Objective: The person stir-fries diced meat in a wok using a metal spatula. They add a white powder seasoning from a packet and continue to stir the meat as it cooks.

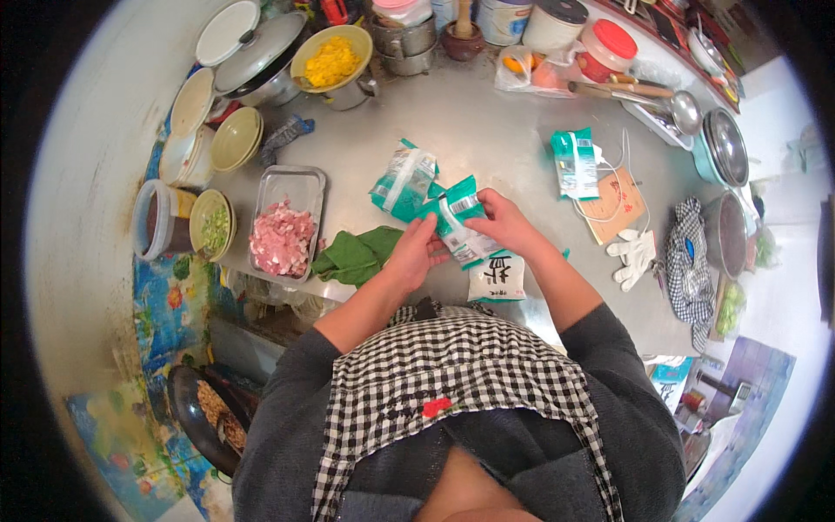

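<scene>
Between my hands is a green and white plastic packet bearing print and a barcode. My right hand grips its upper right side. My left hand is at its left edge, thumb against the packet and the other fingers partly beneath. Just behind lies a similar packet on the steel table. Nearer my apron, a white packet with dark writing lies partly under the one I hold. A folded green cloth sits left of my left forearm.
A metal tray of chopped raw meat and a bowl of chopped green onion stand left. Yellow food fills a bowl at the back. Right are another green packet, a notebook with a white cable, a glove and a checked cloth.
</scene>
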Available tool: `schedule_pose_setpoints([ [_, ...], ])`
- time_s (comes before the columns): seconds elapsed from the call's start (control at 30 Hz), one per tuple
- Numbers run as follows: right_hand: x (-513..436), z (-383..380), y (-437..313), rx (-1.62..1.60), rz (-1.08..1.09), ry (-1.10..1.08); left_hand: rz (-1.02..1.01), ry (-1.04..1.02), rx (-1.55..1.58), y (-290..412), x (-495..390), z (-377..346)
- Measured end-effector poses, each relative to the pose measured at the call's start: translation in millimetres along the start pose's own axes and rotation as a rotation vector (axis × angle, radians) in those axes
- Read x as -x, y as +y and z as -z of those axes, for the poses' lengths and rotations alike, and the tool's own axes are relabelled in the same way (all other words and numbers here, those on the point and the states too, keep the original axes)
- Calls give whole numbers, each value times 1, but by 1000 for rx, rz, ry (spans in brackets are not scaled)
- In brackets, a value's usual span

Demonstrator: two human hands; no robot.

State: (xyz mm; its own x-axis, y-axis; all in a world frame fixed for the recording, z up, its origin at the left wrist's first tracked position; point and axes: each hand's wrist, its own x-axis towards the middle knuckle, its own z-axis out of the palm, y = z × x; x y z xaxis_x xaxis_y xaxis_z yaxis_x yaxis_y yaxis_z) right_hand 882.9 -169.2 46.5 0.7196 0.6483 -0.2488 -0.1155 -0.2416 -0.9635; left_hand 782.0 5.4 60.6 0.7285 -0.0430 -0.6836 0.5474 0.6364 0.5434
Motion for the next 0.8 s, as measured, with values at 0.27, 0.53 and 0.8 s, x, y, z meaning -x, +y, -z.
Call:
schedule_pose_setpoints([
  [0.27, 9, -30, -37, 320, 245, -2, -708, 267, -619, 9, 13, 48],
  [0.53, 5, -32, -72, 928, 540, 35, -1329, 301, -1226, 27, 35, 46],
  [0.8, 9, -48, -86, 787, 497, -131, -1376, 344, -1348, 30, 60, 55],
])
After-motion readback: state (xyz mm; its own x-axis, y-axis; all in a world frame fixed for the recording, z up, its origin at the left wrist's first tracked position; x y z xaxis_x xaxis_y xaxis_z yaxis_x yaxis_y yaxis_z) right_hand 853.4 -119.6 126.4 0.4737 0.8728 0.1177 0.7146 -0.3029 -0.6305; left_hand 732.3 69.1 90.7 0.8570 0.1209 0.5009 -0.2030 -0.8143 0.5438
